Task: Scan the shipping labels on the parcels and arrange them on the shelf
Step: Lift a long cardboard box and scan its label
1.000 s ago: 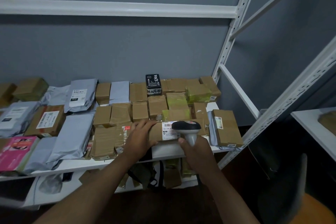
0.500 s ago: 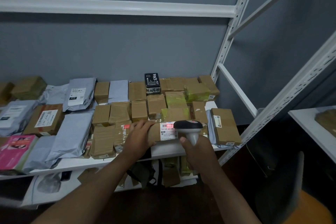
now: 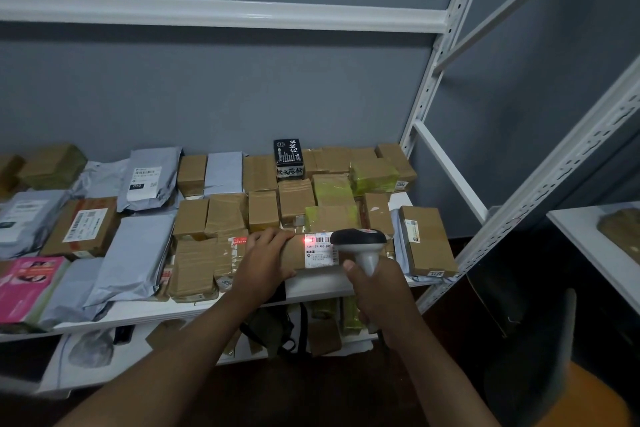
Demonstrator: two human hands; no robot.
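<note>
My left hand (image 3: 265, 258) grips the left end of a brown cardboard parcel (image 3: 294, 253) held just above the front of the white shelf (image 3: 322, 282). Its white shipping label (image 3: 321, 250) faces me, with a red scanner glow on the barcode. My right hand (image 3: 375, 282) grips the handle of a black and white barcode scanner (image 3: 360, 243), whose head points at the label from the right. Many brown boxes (image 3: 263, 211) and grey mailer bags (image 3: 138, 253) lie in rows on the shelf behind.
A brown box with a side label (image 3: 427, 241) lies at the shelf's right end. A pink packet (image 3: 26, 284) sits at far left. White uprights (image 3: 440, 55) frame the right side. More parcels lie on a lower shelf (image 3: 325, 333). Another white shelf (image 3: 599, 246) stands at right.
The scanner's red light came on over the label. The parcel and both hands stayed nearly in place.
</note>
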